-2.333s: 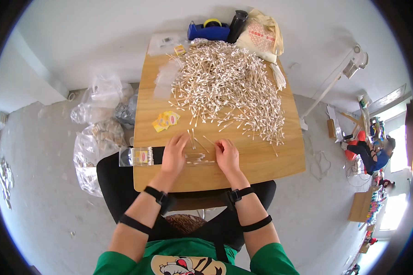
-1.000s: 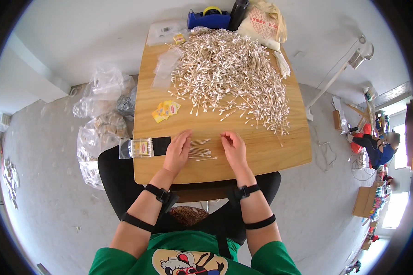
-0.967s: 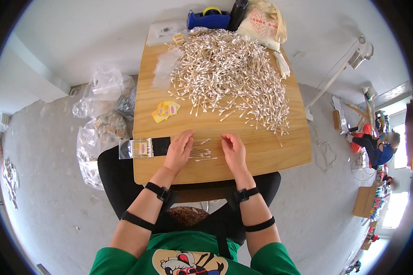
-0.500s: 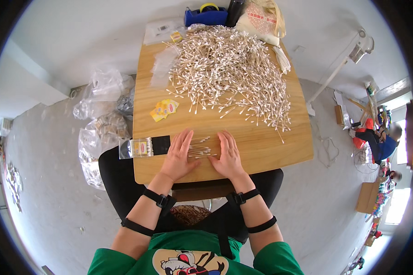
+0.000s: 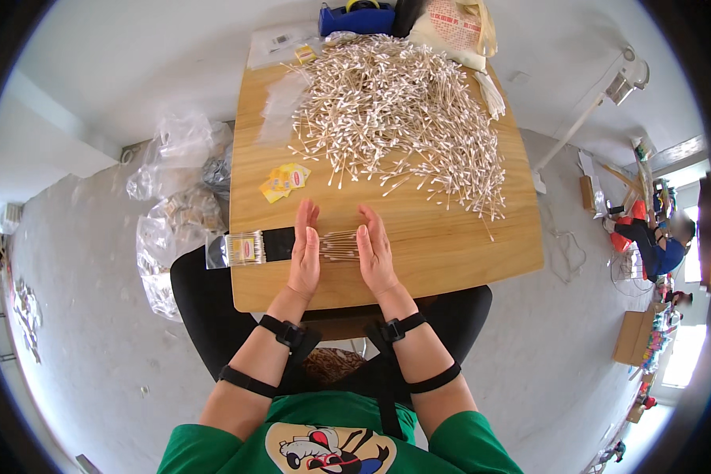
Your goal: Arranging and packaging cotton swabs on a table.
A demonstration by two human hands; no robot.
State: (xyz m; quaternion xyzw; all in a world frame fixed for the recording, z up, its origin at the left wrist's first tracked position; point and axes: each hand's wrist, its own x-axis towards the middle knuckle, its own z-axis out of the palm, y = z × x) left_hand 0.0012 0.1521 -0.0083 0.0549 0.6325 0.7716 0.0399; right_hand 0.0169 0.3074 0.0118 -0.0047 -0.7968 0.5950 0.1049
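A small row of cotton swabs point(image 5: 339, 246) lies crosswise near the front of the table. My left hand point(image 5: 305, 257) stands on edge at its left end, fingers stretched, and my right hand point(image 5: 376, 251) does the same at the right end. The palms face each other with the swab tips at or close to them; whether they press cannot be made out. Left of my left hand is a black strip point(image 5: 278, 244), and beside it a clear packet of swabs point(image 5: 246, 248) with a yellow label overhangs the table's left edge.
A big heap of loose swabs point(image 5: 395, 110) covers the wooden table's point(image 5: 450, 253) far half. Yellow cards point(image 5: 284, 182) and flat clear bags point(image 5: 283, 107) lie at left. Behind stand a blue tape dispenser point(image 5: 357, 20) and a cloth bag point(image 5: 450, 31). Plastic sacks point(image 5: 174, 229) sit beside the table.
Both hands have turned from palm-down to upright on edge and come closer together. The swabs between them are gathered into a more even row.
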